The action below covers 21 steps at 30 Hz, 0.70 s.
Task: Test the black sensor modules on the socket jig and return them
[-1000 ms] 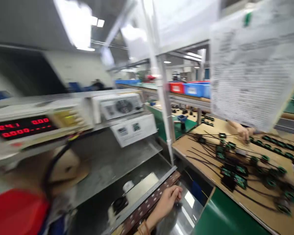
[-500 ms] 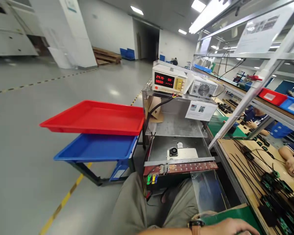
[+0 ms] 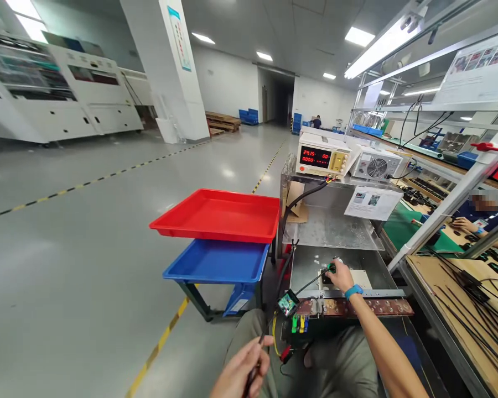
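Observation:
My left hand point(image 3: 247, 367) is low in the middle, its fingers closed around a black cable point(image 3: 251, 381). A small green circuit board point(image 3: 288, 303) in a dark housing hangs beyond it, near the coloured clips point(image 3: 300, 324). My right hand point(image 3: 341, 275), with a blue wristband, reaches over the metal tray of the test fixture point(image 3: 307, 257). Its fingers pinch a small black-and-green part point(image 3: 331, 268), joined to the board by a thin black cable. The part is held over the white plate point(image 3: 360, 278), and my fingers hide some of it.
A red tray point(image 3: 216, 215) and a blue tray point(image 3: 219, 262) stand to the left. Behind the fixture is a power supply point(image 3: 321, 155) with red digits. On the right bench lie black cables point(image 3: 465, 315); a co-worker point(image 3: 481, 218) sits beyond it.
The view has swung left. An arm with a watch lay over the green mat at lower right; now my left hand holds the cable and my right hand has the small part over the fixture.

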### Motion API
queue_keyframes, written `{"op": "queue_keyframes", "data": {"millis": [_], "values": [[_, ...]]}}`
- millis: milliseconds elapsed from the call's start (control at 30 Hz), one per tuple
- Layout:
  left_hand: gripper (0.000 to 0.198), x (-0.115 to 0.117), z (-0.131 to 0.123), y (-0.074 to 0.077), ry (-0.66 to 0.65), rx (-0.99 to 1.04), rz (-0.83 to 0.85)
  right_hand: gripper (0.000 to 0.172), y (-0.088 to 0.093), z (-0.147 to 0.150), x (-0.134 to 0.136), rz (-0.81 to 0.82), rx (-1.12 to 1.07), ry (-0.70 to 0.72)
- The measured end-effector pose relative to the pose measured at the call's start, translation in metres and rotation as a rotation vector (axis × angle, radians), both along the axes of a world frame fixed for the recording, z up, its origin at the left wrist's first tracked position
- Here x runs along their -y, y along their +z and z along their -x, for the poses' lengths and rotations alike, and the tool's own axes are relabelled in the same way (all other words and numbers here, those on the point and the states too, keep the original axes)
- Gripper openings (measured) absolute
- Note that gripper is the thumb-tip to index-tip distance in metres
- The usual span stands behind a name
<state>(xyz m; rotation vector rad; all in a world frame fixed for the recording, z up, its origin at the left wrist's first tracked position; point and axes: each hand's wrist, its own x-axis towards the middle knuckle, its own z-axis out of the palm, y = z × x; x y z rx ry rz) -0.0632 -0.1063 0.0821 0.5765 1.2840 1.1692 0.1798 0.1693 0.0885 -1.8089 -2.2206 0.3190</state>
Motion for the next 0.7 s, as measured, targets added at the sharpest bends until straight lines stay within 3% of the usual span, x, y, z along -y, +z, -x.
{"op": "queue_keyframes", "data": {"millis": [133,267,433,567,700], "values": [[0.061,-0.016,0.016,0.014,-0.072,-0.242,-0.099,0.030,-0.024,0.007,-0.005,0.058,0.114,-0.095],[0.053,-0.037,-0.004,0.044,-0.128,-0.626,-0.318,0.039,-0.029,0.002,-0.010,0.104,0.185,-0.172],[0.039,-0.046,-0.032,0.081,-0.171,-0.970,-0.584,0.046,-0.027,0.006,-0.011,0.149,0.200,-0.220],[0.040,-0.049,-0.056,0.087,-0.189,-1.183,-0.835,0.046,-0.028,0.019,-0.004,0.149,0.209,-0.280],[0.038,-0.052,-0.080,0.078,-0.181,-1.290,-1.022,0.037,-0.023,0.014,0.001,0.163,0.176,-0.185]]}}
